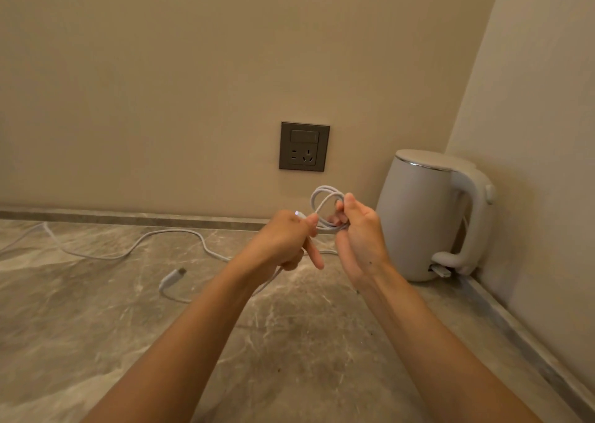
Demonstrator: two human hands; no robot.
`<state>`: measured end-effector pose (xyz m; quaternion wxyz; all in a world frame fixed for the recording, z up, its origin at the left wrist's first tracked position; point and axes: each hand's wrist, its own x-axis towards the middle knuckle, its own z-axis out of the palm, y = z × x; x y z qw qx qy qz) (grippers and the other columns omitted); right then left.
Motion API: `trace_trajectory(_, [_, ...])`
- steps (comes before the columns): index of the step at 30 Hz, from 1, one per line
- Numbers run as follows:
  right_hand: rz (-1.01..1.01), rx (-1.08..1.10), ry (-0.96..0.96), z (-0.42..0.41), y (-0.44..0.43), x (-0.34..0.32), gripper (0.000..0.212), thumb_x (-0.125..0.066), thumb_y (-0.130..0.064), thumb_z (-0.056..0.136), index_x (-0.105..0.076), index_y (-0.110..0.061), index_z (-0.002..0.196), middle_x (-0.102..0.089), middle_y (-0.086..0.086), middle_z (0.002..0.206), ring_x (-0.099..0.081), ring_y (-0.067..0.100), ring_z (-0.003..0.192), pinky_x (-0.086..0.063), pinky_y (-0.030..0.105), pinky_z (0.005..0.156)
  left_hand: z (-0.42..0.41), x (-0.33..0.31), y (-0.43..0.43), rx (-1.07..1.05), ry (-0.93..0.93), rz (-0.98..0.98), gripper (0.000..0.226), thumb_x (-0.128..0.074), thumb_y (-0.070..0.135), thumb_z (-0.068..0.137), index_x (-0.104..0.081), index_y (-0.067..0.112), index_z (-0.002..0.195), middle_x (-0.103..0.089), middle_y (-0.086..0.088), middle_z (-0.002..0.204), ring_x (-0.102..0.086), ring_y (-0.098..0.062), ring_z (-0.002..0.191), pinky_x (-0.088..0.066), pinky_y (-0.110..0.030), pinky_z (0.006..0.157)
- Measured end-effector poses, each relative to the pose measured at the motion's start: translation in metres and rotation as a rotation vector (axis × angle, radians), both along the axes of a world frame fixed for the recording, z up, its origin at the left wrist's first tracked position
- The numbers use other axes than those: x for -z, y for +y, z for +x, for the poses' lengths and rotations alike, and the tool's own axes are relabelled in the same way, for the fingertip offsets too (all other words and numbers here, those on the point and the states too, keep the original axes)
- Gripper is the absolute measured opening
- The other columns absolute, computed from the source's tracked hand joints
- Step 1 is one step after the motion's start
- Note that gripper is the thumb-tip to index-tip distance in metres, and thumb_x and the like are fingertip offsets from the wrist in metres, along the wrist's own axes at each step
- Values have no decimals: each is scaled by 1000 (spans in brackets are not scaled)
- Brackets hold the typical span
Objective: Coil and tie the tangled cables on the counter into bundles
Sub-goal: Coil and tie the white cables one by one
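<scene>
Coiling a light, limp white cable [322,188] above the counter [96,310], loops clasped in the right hand [360,232], a strand pinched by the left hand [283,239], slack trailing on the marble; likely best gripped where loops cross.

Nothing here can be read — no words, brand names, numbers or signs stand out on any surface. If the wall socket [304,146] or the kettle [418,216] carries any print, it is too small and faint to tell.
</scene>
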<state>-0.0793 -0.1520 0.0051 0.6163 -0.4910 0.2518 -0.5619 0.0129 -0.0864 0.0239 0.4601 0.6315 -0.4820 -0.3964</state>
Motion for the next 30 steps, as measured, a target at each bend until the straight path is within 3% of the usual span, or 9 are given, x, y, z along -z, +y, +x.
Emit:
trace_trajectory(4, [39, -58, -121, 0, 2, -2, 37, -31, -15, 103, -47, -10, 70, -36, -1, 64, -30, 9, 60, -32, 24, 67, 1, -2, 2, 112, 207, 29, 31, -32, 26, 102, -52, 3, 109, -61, -6, 51, -19, -6, 31, -18, -13, 34])
trace_trajectory(7, [98, -84, -187, 0, -1, -2, 35, -32, -16, 103, -49, -10, 73, -38, -1, 62, -31, 10, 60, -35, 26, 71, -3, 3, -2, 20, 256, -40, 23, -37, 20, 101, -50, 4, 112, -62, -8, 55, -20, -6, 29, -18, -13, 34])
trace_trajectory(10, [195, -150, -286, -1, -5, -3, 32, -33, -16, 103, -51, -8, 78, -42, -2, 61, -32, 11, 61, -37, 31, 78, -8, 8, -5, -68, 354, -123, 8, -44, 12, 98, -50, 8, 101, -60, -4, 55, -22, -6, 31, -18, -14, 33])
trace_trajectory(14, [269, -221, -440, -7, -6, -13, 29, -31, -12, 103, -49, -5, 81, -43, 1, 64, -32, 8, 58, -35, 22, 64, -7, 6, -5, -90, 425, -219, 12, -49, 8, 95, -46, 14, 84, -56, 0, 54, -22, -5, 32, -16, -13, 34])
trace_trajectory(18, [335, -326, -548, -15, -12, -16, 28, -31, -14, 102, -49, -5, 83, -45, 2, 60, -33, 8, 57, -37, 24, 76, -7, 9, -4, -52, 246, -299, 14, -51, 6, 93, -49, 15, 83, -59, -2, 58, -26, -4, 33, -21, -16, 35])
trace_trajectory(24, [354, -458, -519, -22, -14, -18, 39, -29, -16, 102, -48, -7, 69, -33, -1, 55, -31, 7, 47, -34, 18, 50, 4, 13, -4, 84, -62, -423, 15, -51, 5, 92, -55, 17, 84, -57, 1, 56, -36, -3, 39, -30, -12, 41])
trace_trajectory(27, [294, -515, -399, -25, -11, -21, 36, -38, -14, 93, -53, -5, 61, -31, -2, 51, -32, 7, 42, -33, 16, 44, 18, 13, -3, 166, -300, -457, 13, -58, 10, 88, -67, 15, 80, -57, 3, 52, -41, -7, 43, -33, -13, 45])
trace_trajectory(30, [228, -587, -250, -29, -8, -26, 34, -46, -16, 82, -59, -7, 52, -30, -3, 50, -31, 6, 42, -33, 14, 42, 34, 14, -3, 178, -559, -382, 16, -60, 21, 86, -68, 25, 73, -55, 11, 53, -44, 1, 44, -36, -14, 52])
